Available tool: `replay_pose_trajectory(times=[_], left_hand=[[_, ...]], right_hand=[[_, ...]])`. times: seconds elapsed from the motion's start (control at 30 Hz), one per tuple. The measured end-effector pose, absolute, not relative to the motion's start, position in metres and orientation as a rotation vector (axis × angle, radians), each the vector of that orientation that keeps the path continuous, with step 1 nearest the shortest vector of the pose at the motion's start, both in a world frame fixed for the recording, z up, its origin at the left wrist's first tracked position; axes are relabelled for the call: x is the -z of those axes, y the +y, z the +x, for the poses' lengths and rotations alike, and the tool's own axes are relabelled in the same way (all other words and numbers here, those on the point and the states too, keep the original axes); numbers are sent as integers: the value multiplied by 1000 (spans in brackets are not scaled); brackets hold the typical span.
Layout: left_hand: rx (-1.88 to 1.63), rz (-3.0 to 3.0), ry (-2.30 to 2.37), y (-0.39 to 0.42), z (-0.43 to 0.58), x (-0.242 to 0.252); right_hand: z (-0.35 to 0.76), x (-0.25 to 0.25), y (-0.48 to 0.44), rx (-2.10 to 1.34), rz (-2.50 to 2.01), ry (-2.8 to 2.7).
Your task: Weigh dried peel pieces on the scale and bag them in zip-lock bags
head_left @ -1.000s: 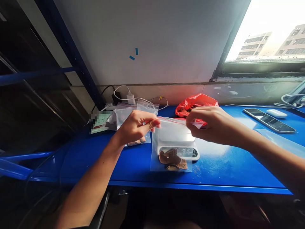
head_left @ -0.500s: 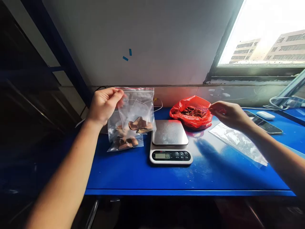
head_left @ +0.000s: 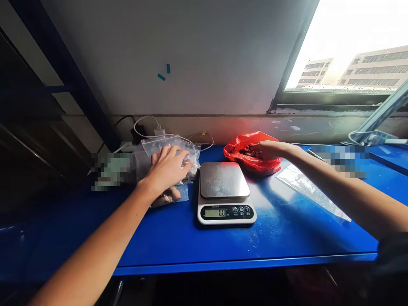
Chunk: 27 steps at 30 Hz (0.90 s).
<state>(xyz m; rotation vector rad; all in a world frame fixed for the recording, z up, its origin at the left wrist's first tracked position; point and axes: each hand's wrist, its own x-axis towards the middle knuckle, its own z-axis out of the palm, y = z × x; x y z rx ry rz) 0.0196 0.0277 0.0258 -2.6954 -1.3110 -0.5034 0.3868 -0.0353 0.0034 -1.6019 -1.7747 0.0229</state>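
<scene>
My left hand lies spread over a small pile of clear zip bags, its fingers apart on the plastic. Brown dried pieces show through the lowest bag. Inside the mouth of a red plastic bag, among dark reddish-brown dried pieces, my right hand has its fingers hidden. Between the two hands stands a white digital scale with a bare metal plate; its display reads 0.0.
Flat clear plastic bags lie right of the scale, under my right forearm. A charger with white cable sits against the wall at the back left. The blue table's front edge runs across below. Two blurred patches flank the work.
My left hand has lowered the filled zip bag onto the pile and spread its fingers. My right hand has moved left, from the red bag's rim into its mouth.
</scene>
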Motion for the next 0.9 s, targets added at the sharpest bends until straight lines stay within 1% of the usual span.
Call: replay_pose_trajectory(times=[0.1, 0.23, 0.33, 0.47, 0.77, 0.83, 0.9], left_hand=[[437, -2736, -1368, 37, 11, -22], [371, -2750, -1376, 38, 10, -23], [304, -2720, -1386, 34, 14, -21], [252, -2709, -1387, 33, 17, -20], [218, -2722, -1378, 29, 17, -23], [204, -2728, -1377, 28, 17, -23], [191, -2740, -1368, 28, 17, -23]], right_hand=[[391, -15, -43, -43, -1783, -1939], [390, -29, -41, 104, -1930, -1896], [383, -29, -33, 159, -1983, -1856], [370, -26, -29, 119, -1982, -1880], [368, -30, -49, -104, -1874, -1747], [362, -31, -59, -248, -1795, -1675], [349, -33, -69, -464, -1653, -1535]])
